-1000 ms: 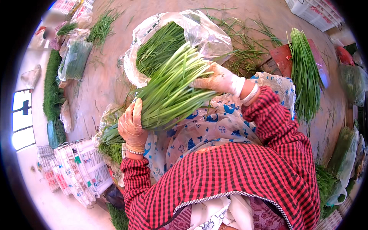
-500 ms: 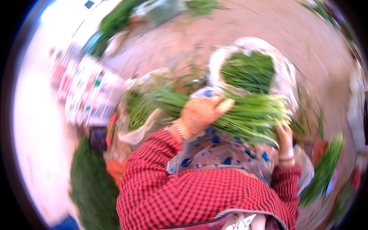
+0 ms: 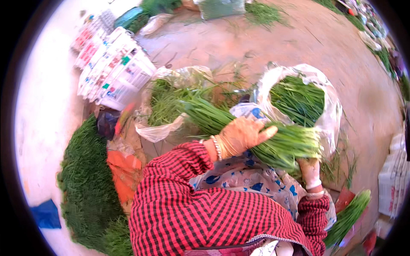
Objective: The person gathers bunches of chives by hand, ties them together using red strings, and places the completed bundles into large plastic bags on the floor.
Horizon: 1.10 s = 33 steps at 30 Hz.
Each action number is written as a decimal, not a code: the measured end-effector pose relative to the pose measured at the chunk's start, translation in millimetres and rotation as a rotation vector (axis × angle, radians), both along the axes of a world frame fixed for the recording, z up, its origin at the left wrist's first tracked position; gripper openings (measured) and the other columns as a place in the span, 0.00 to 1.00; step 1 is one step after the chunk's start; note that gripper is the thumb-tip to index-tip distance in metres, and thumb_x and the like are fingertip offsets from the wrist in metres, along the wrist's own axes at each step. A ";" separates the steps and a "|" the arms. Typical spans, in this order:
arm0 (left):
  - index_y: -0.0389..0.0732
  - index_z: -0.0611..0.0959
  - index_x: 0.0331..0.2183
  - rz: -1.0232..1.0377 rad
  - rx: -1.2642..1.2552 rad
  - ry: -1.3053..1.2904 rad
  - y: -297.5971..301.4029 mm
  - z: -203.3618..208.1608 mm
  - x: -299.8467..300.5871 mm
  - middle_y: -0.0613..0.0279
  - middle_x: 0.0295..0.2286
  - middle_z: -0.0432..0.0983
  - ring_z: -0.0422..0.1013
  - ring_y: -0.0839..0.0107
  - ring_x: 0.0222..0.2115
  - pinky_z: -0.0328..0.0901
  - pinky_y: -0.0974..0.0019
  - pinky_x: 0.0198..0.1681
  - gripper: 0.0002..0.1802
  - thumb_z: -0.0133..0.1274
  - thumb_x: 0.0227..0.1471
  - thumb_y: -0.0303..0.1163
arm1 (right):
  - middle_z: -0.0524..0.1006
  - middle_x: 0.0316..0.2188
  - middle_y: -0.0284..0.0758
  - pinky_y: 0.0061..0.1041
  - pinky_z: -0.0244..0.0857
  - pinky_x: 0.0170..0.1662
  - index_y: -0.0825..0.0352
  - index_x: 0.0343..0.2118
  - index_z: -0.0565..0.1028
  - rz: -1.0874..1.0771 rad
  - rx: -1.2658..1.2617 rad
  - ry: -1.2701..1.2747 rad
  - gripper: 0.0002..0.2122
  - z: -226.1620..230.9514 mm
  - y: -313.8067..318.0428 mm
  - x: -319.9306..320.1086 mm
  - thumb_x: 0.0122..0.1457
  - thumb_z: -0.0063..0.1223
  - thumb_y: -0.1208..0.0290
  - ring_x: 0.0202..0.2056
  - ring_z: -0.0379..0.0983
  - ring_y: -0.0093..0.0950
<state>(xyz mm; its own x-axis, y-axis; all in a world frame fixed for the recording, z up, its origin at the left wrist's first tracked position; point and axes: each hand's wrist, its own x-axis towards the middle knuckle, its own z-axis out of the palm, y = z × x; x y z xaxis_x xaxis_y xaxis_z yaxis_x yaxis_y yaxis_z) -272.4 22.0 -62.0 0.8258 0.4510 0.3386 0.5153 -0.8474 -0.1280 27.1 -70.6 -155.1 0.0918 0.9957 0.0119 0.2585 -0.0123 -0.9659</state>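
Observation:
A long bunch of green chives (image 3: 290, 145) lies crosswise before me, leafy tips to the left and paler cut ends to the right. My left hand (image 3: 240, 135), in an orange glove, is wrapped over the middle of the bunch with its thumb stretched along the stalks. Under the pale end, my right hand (image 3: 311, 171) supports the bunch; its fingers are mostly hidden by the stalks. A plastic sheet with blue print (image 3: 256, 181) covers my lap below. Just beyond the bunch stands a white plastic bag (image 3: 332, 100) holding cut greens.
Another clear bag (image 3: 159, 132) with greens sits left of the bunch. Stacked white printed baskets (image 3: 121, 77) stand farther left. A big pile of greens (image 3: 87, 187) lies at my left beside an orange sheet (image 3: 124, 173). One more bunch (image 3: 348, 216) rests at my right.
The view has shifted, so the surroundings sit lower. My right hand has moved from the bunch's cut end to beneath it. My left hand keeps its hold.

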 end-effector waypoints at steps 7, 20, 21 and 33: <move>0.51 0.71 0.57 0.123 -0.081 -0.026 -4.9 -12.2 -20.9 0.60 0.39 0.76 0.74 0.60 0.33 0.69 0.58 0.33 0.37 0.54 0.42 0.24 | 0.75 0.50 0.46 0.42 0.55 0.60 0.67 0.46 0.78 0.031 0.265 -0.547 0.18 38.4 18.5 -27.8 0.52 0.60 0.65 0.53 0.65 0.46; 0.45 0.71 0.58 0.156 -0.179 -0.120 -2.4 -31.0 -14.1 0.58 0.42 0.76 0.74 0.57 0.39 0.68 0.58 0.41 0.38 0.61 0.42 0.35 | 0.79 0.33 0.33 0.34 0.57 0.55 0.68 0.32 0.80 0.042 0.253 -0.146 0.08 49.3 2.3 -15.3 0.58 0.58 0.68 0.46 0.70 0.30; 0.45 0.71 0.58 0.149 -0.182 -0.127 -1.6 -31.6 -15.1 0.58 0.42 0.76 0.74 0.57 0.40 0.68 0.58 0.41 0.38 0.61 0.42 0.36 | 0.79 0.33 0.32 0.33 0.59 0.53 0.68 0.32 0.80 0.032 0.179 -0.034 0.08 49.3 -0.9 -13.5 0.59 0.57 0.68 0.44 0.70 0.28; 0.39 0.63 0.62 0.210 -0.468 -0.374 1.6 -33.7 -12.0 0.52 0.40 0.80 0.78 0.62 0.38 0.70 0.65 0.43 0.47 0.67 0.42 0.30 | 0.80 0.32 0.31 0.24 0.66 0.44 0.69 0.31 0.80 -0.185 -0.012 0.499 0.09 25.6 -81.2 95.1 0.63 0.52 0.70 0.35 0.74 0.22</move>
